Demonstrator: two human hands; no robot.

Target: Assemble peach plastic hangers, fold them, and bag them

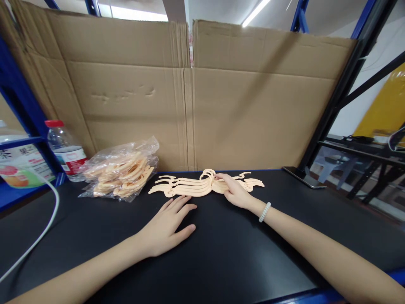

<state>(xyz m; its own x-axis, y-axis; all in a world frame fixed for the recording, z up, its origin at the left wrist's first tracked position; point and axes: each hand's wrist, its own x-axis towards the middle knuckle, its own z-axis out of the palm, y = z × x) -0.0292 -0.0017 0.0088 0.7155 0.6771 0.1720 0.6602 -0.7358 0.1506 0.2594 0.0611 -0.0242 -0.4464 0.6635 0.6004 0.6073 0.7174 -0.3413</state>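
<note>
Several cream-coloured hangers (193, 188) lie overlapped in a row on the black table (221, 253), near the cardboard at the back, their hooks together at the middle. My right hand (233, 191) rests on the right part of the row, just right of the hooks, fingers bent over the hangers; its fingertips are partly hidden. In front of the left part of the row, my left hand (169, 226) lies palm down with fingers spread, fingertips close to the lowest hanger and nothing held.
A clear plastic bag (122, 171) of similar hangers sits at the back left, beside a red-capped bottle (66, 152). A white cable (52, 219) curves over the left side. A phone (303, 177) lies at the back right. Cardboard (262, 109) walls the back.
</note>
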